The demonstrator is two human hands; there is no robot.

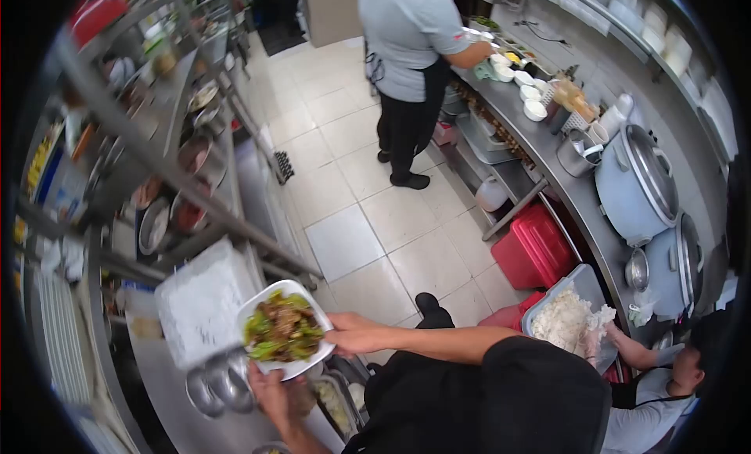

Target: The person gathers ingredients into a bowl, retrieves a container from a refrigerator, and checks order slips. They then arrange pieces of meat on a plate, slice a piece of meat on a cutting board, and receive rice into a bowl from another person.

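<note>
A white squarish dish (249,304) holds green stir-fried vegetables topped with brown minced meat (283,323). My right hand (350,334) grips its right rim with the fingers closed. At the lower left edge, my left hand (270,387) is closed on the same dish, its fingertips partly hidden. The dish is held above the steel counter, beside a white frosty-looking box lid (205,301) and several shiny metal bowls (205,391).
Steel shelving (149,157) with pans rises at left. A person (415,55) in a grey shirt works at the far right counter. Another person (653,407) at lower right handles rice in a tub (575,305). A red bin (536,247) stands below large cookers (637,184).
</note>
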